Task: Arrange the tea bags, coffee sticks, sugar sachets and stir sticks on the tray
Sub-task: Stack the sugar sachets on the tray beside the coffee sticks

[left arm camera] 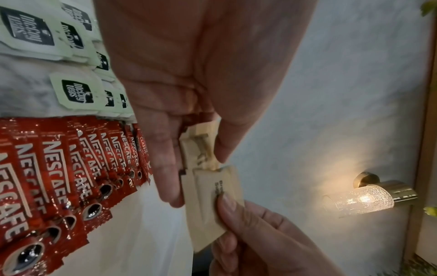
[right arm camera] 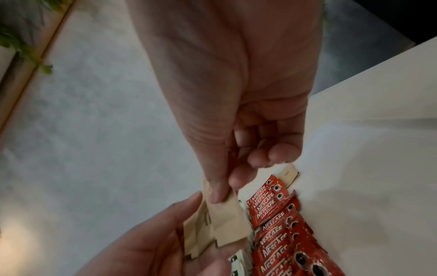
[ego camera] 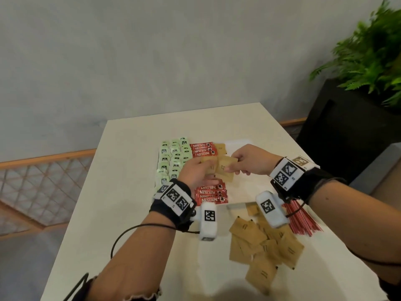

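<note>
Over the white tray (ego camera: pixel 243 148) my left hand (ego camera: pixel 202 168) grips a small stack of brown sugar sachets (left arm camera: pixel 198 149). My right hand (ego camera: pixel 233 165) pinches one sachet (right arm camera: pixel 224 218) of that stack between thumb and forefinger. On the tray lie columns of green tea bags (ego camera: pixel 171 161) at the left and rows of red coffee sticks (ego camera: pixel 211 194) beside them, with a sugar sachet (ego camera: pixel 221 147) at the far end. More sugar sachets (ego camera: pixel 264 242) lie loose on the table near me. Red stir sticks (ego camera: pixel 301 218) lie to their right, partly hidden by my right wrist.
The white table (ego camera: pixel 130 192) ends close on the left and right. A black planter (ego camera: pixel 347 131) with a green plant (ego camera: pixel 373 51) stands to the right. A grey wall (ego camera: pixel 152 61) rises behind, and a lit wall lamp (left arm camera: pixel 364 198) shows in the left wrist view.
</note>
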